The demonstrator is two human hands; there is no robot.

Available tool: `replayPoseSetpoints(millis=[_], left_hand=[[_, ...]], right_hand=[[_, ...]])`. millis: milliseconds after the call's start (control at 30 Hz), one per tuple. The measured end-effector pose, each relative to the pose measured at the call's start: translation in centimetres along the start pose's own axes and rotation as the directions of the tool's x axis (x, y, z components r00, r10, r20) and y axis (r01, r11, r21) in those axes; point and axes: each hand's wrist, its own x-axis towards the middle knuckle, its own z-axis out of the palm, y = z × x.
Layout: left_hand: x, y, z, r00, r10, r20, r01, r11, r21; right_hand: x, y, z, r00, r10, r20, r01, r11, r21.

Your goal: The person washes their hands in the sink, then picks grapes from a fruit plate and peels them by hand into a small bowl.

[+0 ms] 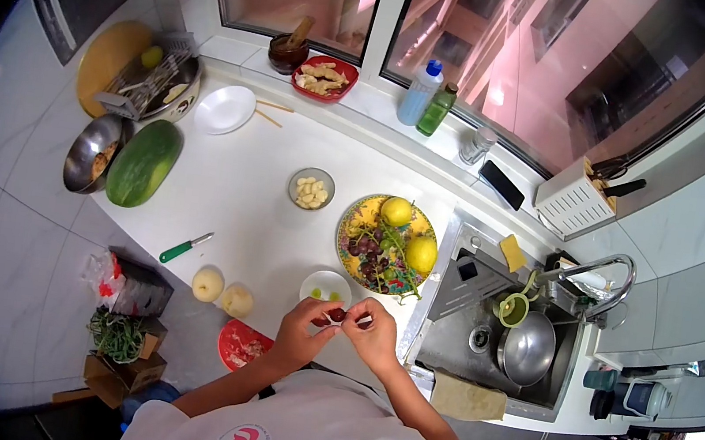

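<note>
Near the counter's front edge, my left hand (306, 331) pinches a dark red grape (337, 314). My right hand (371, 333) is closed at the fingertips beside it, on a dark piece that looks like grape or its skin. Just beyond my fingers stands a small white bowl (327, 284) with a few pale green peeled pieces in it. Behind the bowl, to the right, a yellow patterned plate (343, 259) holds dark grapes, green stems and two yellow fruits. A small glass bowl of pale cloves (312, 190) is farther back.
A green-handled knife (186, 248), two pale round fruits (208, 285) and a watermelon (144, 163) lie at left. A red bowl (242, 344) is by my left forearm. On the right is a sink (452, 340) with a metal bowl (526, 348). Bottles (436, 109) line the sill.
</note>
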Motion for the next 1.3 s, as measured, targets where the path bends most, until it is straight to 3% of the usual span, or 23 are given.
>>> replayPoseSetpoints(millis=[33,67,133,267,333,367,433,533,667,733,967,1067,1133,1167,1233,1300], left_hand=[[0.1,0.4,-0.1,0.994,0.111,0.002,-0.109,0.977,0.184],[0.1,0.3,-0.3,0.994,0.109,0.001,-0.107,0.977,0.184],[0.2,0.1,-0.5,0.977,0.21,0.025,-0.203,0.901,0.383],[0.2,0.5,-0.6,0.988,0.156,-0.006,-0.147,0.943,0.298],[0.4,-0.4,-0.4,0.995,0.084,-0.057,-0.08,0.994,0.068],[0.4,-1.2,-0.6,0.995,0.084,-0.058,-0.08,0.994,0.068],[0.4,-2.6,-1.0,1.0,-0.013,0.02,0.016,0.991,-0.13],[0.3,-1.2,-0.8,0.993,-0.117,-0.002,0.112,0.959,-0.259],[0.4,0.4,-1.2,0.999,0.026,0.027,-0.023,0.994,-0.107],[0.4,1.1,-1.1,0.993,0.118,0.01,-0.118,0.992,0.051],[0.8,1.4,-0.6,0.989,0.15,-0.008,-0.147,0.977,0.153],[0.7,0.8,-0.4,0.996,0.086,-0.018,-0.084,0.994,0.075],[0.6,0.1,-0.4,1.0,-0.03,0.002,0.03,0.982,-0.185],[0.6,-0.1,-0.5,1.0,-0.03,0.002,0.03,0.982,-0.186],[0.5,-0.4,-0.8,0.987,-0.118,0.113,0.152,0.917,-0.37],[0.5,-0.5,-1.3,0.982,-0.149,0.117,0.183,0.905,-0.385]], right_hand=[[0.0,0.1,0.1,1.0,0.014,0.026,-0.015,0.999,0.032],[-0.1,0.1,0.2,0.999,0.015,0.028,-0.016,0.999,0.031],[-0.1,0.2,0.4,0.999,-0.004,0.041,0.003,1.0,0.024],[0.2,1.9,1.0,0.999,-0.003,0.045,-0.006,0.98,0.198],[0.4,2.8,1.1,0.995,0.073,0.065,-0.091,0.936,0.34],[0.4,2.5,0.9,0.995,0.073,0.066,-0.091,0.936,0.339],[0.5,1.7,0.4,0.965,0.178,0.192,-0.24,0.895,0.377],[0.6,1.4,0.5,0.963,0.196,0.187,-0.256,0.883,0.393],[0.6,0.8,0.8,0.968,0.202,0.149,-0.246,0.881,0.405],[0.5,1.3,1.0,0.988,0.114,0.101,-0.141,0.934,0.329],[0.2,0.7,0.6,0.994,0.021,0.103,-0.047,0.965,0.258],[0.1,0.8,0.4,0.99,0.075,0.118,-0.11,0.935,0.336],[0.3,1.1,0.1,0.978,0.154,0.143,-0.196,0.915,0.354],[0.3,1.3,0.1,0.978,0.154,0.144,-0.196,0.915,0.353],[0.4,1.7,0.0,0.965,0.2,0.169,-0.248,0.907,0.341],[0.5,1.8,0.1,0.959,0.223,0.177,-0.275,0.887,0.371]])
